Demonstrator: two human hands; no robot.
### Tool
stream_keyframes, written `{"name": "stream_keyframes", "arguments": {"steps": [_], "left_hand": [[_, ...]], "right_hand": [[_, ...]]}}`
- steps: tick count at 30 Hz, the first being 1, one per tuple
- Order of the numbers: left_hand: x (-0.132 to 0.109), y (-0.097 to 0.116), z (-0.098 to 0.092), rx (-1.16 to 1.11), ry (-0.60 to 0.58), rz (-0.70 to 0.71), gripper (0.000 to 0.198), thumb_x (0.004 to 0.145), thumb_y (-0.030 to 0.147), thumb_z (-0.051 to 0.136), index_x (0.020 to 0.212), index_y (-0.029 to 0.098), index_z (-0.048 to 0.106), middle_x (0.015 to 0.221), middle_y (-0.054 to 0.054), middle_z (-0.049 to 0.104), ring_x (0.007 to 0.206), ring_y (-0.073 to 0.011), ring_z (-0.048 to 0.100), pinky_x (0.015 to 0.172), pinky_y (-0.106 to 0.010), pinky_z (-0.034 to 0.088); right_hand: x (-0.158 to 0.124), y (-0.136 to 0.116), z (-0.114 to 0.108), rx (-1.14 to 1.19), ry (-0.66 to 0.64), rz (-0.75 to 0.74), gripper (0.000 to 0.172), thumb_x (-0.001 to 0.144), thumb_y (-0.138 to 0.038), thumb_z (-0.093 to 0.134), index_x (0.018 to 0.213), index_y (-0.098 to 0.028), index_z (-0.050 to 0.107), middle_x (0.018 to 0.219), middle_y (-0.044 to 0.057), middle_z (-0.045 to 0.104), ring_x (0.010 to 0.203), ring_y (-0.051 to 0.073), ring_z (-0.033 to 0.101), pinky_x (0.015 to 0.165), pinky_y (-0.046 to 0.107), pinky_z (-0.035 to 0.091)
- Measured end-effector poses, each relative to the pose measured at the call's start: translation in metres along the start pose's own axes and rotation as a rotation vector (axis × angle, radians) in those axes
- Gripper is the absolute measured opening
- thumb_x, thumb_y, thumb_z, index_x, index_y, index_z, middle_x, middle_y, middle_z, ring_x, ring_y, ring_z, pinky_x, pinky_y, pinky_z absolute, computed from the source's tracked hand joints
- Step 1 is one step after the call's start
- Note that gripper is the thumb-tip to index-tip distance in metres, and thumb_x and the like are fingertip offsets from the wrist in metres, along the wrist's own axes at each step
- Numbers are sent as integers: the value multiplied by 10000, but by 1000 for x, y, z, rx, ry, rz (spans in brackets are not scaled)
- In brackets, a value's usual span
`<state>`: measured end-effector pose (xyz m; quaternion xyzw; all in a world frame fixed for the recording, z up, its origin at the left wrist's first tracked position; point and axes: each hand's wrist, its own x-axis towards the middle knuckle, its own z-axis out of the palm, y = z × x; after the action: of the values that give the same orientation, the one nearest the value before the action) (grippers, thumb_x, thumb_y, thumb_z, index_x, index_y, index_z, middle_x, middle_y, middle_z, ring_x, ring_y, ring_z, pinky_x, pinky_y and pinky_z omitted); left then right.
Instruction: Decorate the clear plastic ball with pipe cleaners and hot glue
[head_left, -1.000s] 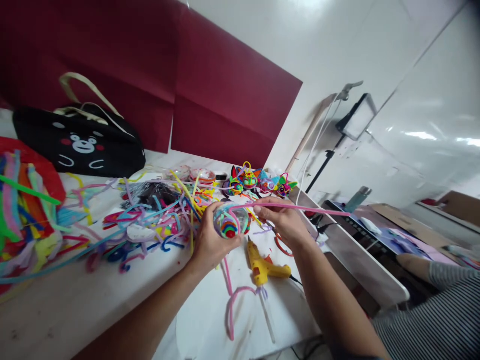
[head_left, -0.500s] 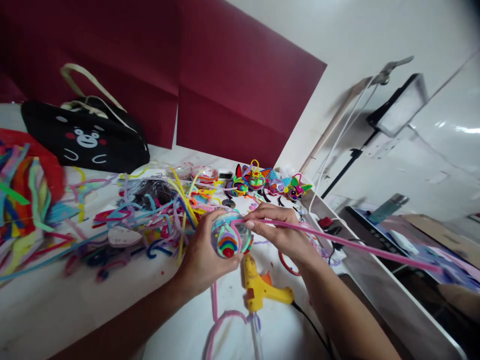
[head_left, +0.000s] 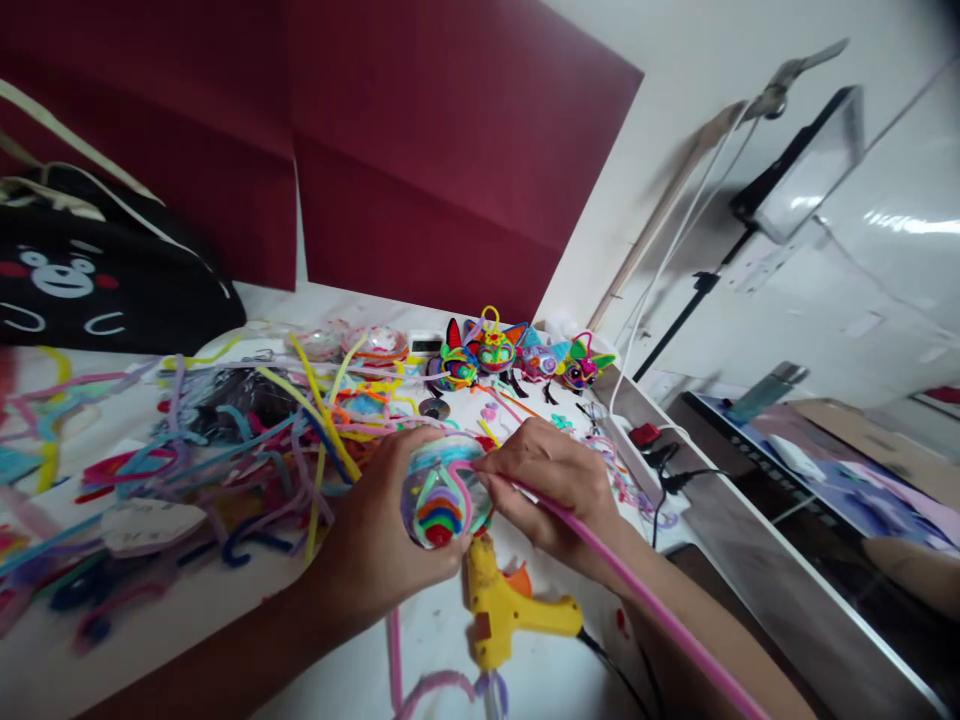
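A clear plastic ball [head_left: 442,492] carries curved bands of coloured pipe cleaner in red, green, blue, orange and purple. My left hand [head_left: 382,520] is wrapped around its left side and underside. With thumb and fingers my right hand [head_left: 544,485] pinches a long pink pipe cleaner [head_left: 630,575] at the ball's right side. One end of that pipe cleaner curves over the front of the ball; its long tail runs down across my right forearm. Just below the ball lies a yellow hot glue gun [head_left: 499,610], nozzle toward it.
Loose pipe cleaners [head_left: 300,430] lie tangled on the left. Several finished animal-like balls [head_left: 499,352] stand at the back. A black bag [head_left: 90,270] sits back left; a power strip [head_left: 637,450] with cables lies along the right edge. Another person's arm [head_left: 915,575] shows at far right.
The view has shifted, so the bag sits farther left. My right hand has turned over more, and the pink pipe cleaner's tail has swung downward across my forearm. The ball stays in my left hand.
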<state>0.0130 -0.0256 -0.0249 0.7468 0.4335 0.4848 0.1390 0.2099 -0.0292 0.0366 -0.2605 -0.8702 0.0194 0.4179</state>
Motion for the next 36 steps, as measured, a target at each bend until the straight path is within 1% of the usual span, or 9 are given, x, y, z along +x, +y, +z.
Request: {"name": "stream_keyframes", "arguments": {"steps": [5,9,13,16,19,21,26,31,36], "left_hand": [[2,-7,4,-9,-7,-3,758,559,208,779,1251,281,476,1209,-93,648,1075,-324,690,893,-446,599],[2,-12,7,-20,-11,0,793,544,225,799,1262,285,467,1166,-81,654,1000,-312,707,879,-453,608],[3,-14,9,-19,-7,19,808,545,232,808,1273,297,463,1145,-71,655,968,-302,709,864,-441,616],[3,-14,9,-28,8,33,788,562,248,799,1273,301,464,1124,-67,660,946,-301,711,868,-446,617],[2,-15,9,-34,6,15,774,568,259,794,1269,307,472,1130,-67,666,938,-306,714,873,-460,617],[1,-15,9,-36,5,5,773,569,257,791,1271,308,471,1140,-70,668,954,-314,714,879,-468,616],[0,-15,9,-38,-11,-1,804,551,236,789,1280,323,461,1174,-66,659,987,-326,709,894,-477,617],[1,-13,8,-17,-24,26,780,571,229,754,1283,322,450,1173,-68,655,1001,-329,706,871,-471,625],[0,-13,8,-26,-30,21,798,560,225,762,1284,326,443,1180,-74,654,1018,-337,701,876,-480,627]], "right_hand": [[1,6,4,-40,7,-54,102,945,-97,607,908,-136,695,727,46,624,694,161,580,656,314,465],[-1,8,6,-54,-42,-51,93,950,-113,608,964,-131,698,738,53,607,699,169,537,657,327,439],[-2,8,6,-87,-99,-46,115,954,-93,591,992,-92,700,740,62,603,704,168,518,661,329,424],[0,8,5,-112,-106,-55,123,955,-83,587,893,-94,694,719,60,592,691,164,506,648,325,404],[3,6,4,-141,-143,-52,202,964,-98,588,779,-115,667,706,62,598,689,166,504,639,330,391],[5,5,3,-159,-169,-58,240,973,-95,571,749,-120,655,700,63,599,683,167,495,632,335,380],[3,2,0,-212,-207,-85,209,1008,-112,514,874,-119,675,719,58,606,699,176,481,645,353,362],[4,1,-3,-236,-247,-94,306,1033,-131,461,801,-134,660,729,60,635,702,183,484,644,369,321],[7,-2,-7,-214,-318,-78,363,1066,-167,371,858,-127,667,763,68,653,717,188,505,660,377,333]]}}
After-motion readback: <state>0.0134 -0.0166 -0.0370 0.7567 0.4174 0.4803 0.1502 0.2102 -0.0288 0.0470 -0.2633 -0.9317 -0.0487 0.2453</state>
